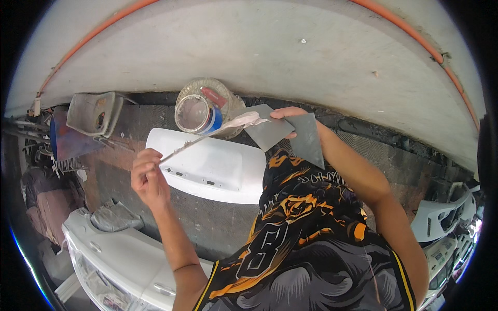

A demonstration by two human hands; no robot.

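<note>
My left hand (149, 173) pinches the bare end of a long thin mixing stick (194, 141). The stick slants up to the right, and a thick lump of pale pink putty (241, 120) coats its far end. That putty lies against a flat grey plate (267, 129), gripped by my right hand (288, 113). A second grey plate (307, 139) is in the same hand, angled beside the first. Behind the stick stands an open tin (211, 120) with a blue side and putty-smeared rim; its inside is only partly visible.
The tin rests on a round stand (193, 87) beside a red tube (212, 97). Below lies a white car panel (207, 160). A white car (124, 254) is at lower left, a grey plastic chair (93, 115) at left, and a pale bumper (446, 215) at right. A wall (249, 46) runs behind.
</note>
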